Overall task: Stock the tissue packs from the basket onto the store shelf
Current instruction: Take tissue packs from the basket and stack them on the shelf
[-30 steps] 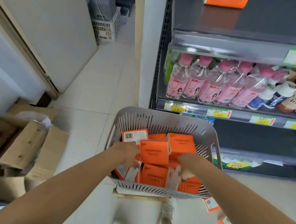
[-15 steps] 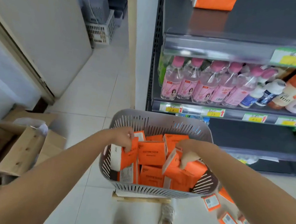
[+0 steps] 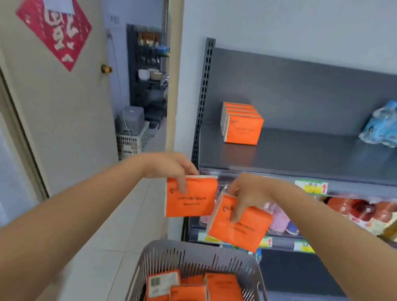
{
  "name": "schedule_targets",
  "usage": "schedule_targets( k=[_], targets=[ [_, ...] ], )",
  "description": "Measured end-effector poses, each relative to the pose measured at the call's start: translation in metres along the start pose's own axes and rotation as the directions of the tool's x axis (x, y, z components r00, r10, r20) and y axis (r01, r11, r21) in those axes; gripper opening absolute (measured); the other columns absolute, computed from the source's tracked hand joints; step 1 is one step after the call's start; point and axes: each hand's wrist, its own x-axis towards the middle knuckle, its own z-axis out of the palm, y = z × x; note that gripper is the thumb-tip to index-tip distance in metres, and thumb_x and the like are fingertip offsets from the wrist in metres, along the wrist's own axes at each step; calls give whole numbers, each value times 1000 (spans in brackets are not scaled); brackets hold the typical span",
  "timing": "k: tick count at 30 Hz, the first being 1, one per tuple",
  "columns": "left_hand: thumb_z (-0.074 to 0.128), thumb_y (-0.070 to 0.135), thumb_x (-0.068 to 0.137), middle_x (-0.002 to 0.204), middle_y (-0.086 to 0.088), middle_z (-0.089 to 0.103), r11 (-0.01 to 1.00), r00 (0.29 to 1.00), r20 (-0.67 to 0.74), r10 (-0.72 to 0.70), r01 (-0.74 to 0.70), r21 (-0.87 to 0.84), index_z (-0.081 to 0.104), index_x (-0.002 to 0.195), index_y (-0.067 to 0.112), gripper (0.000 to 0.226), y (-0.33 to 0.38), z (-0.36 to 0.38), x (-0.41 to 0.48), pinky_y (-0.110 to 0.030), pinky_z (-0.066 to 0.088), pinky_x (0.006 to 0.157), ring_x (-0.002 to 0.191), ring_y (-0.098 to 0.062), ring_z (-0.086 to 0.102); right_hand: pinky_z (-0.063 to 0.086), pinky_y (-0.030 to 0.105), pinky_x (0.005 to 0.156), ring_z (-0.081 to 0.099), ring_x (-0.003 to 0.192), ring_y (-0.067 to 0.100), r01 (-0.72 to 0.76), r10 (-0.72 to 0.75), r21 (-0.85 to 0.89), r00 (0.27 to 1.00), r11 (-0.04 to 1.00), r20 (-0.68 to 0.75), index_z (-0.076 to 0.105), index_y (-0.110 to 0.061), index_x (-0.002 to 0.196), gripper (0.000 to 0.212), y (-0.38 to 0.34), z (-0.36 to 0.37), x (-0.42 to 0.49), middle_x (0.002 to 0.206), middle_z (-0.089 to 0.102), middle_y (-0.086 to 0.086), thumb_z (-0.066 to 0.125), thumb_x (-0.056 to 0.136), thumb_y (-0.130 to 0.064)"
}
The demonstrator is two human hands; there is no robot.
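Note:
My left hand [image 3: 170, 168] grips an orange tissue pack [image 3: 191, 200] by its top edge, held upright in the air. Just to its right, my right hand [image 3: 245, 193] pinches a second orange tissue pack [image 3: 239, 227], tilted and a little lower. Both packs hang above the grey slotted basket [image 3: 140, 274], which holds several more orange packs [image 3: 198, 299]. On the dark grey shelf [image 3: 318, 156] above and beyond my hands stands a row of several orange packs [image 3: 242, 124] near its left end.
Blue water-bottle packs [image 3: 395, 127] lie at the shelf's right end. Lower shelves carry pink bottles [image 3: 278, 217] and red and brown drinks [image 3: 370, 216]. A door with a red poster [image 3: 55, 24] is at left, and a white crate [image 3: 130, 141] sits in the passage behind.
Both hands have risen out of the basket, each carrying one orange pack up to the shelf's front edge. The view has tilted upward to show the top shelf.

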Motion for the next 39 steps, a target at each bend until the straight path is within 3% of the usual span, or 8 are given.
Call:
schedule_targets(
  k=[7, 13, 18, 22, 27, 30, 33, 39],
  targets=[
    [72, 11, 82, 115, 3, 67, 963, 925, -289, 246, -268, -40, 64, 119, 18, 39, 82, -54, 32, -24, 51, 86, 106, -13, 63, 49, 31, 69, 60, 81, 19, -74, 70, -18, 983, 997, -171, 70, -13, 86, 37, 37, -92, -40, 84, 64, 0, 83, 61, -36],
    [67, 10, 87, 142, 0, 45, 957, 858, -422, 291, -262, 127, 51, 134, 15, 50, 107, -56, 121, -23, 33, 99, 132, -17, 41, 36, 29, 58, 49, 66, 21, -136, 100, -44, 877, 990, -471, 61, -7, 69, 38, 104, -120, -21, 69, 50, 3, 79, 68, -41],
    [65, 12, 89, 144, -1, 44, 949, 850, -435, 298, -215, 230, 49, 136, 16, 50, 102, -51, 184, -22, 31, 101, 135, -18, 39, 40, 33, 72, 43, 85, 25, -172, 91, -158, 903, 972, -420, 43, -19, 66, 32, 137, -127, 7, 95, 34, 2, 67, 82, -33],
    [64, 24, 89, 135, 3, 53, 829, 768, -467, 438, -146, 539, 56, 131, 18, 42, 98, -50, 201, -28, 29, 106, 128, -17, 40, 43, 40, 94, 43, 108, 29, -108, 32, -205, 939, 973, -343, 54, -17, 94, 22, 149, -124, 34, 108, 32, 5, 64, 86, -34],
    [72, 37, 81, 134, 3, 47, 913, 710, -587, 390, -215, 347, 59, 124, 26, 47, 81, -52, 204, -37, 31, 110, 130, -16, 34, 32, 50, 109, 26, 133, 30, -20, -10, -76, 928, 997, -374, 37, -33, 143, 66, 150, -106, 62, 136, 25, 9, 66, 85, -43],
    [62, 40, 88, 140, 8, 42, 958, 697, -662, 277, -252, 136, 52, 134, 27, 48, 76, -56, 199, -34, 26, 114, 134, -10, 33, 18, 63, 110, -2, 146, 36, -100, 84, -21, 918, 995, -388, 2, -43, 150, 111, 151, -100, 68, 157, -13, 8, 78, 70, -50],
    [40, 39, 99, 155, 2, 27, 967, 740, -623, 253, -182, 177, 27, 149, 27, 53, 75, -56, 193, -37, 14, 116, 146, -18, 15, 22, 56, 114, -9, 146, 40, -155, 177, 86, 905, 984, -388, -22, -35, 148, 130, 152, -98, 72, 153, -35, 11, 81, 68, -45],
    [40, 36, 94, 162, -5, -4, 805, 816, -550, 180, 199, 559, -5, 153, 22, 75, 64, -39, 180, -45, 1, 120, 148, -22, 0, 20, 49, 117, -7, 147, 37, -93, 145, 133, 875, 987, -462, -20, -19, 150, 118, 136, -89, 91, 154, -31, 13, 73, 80, -39]
  ],
)
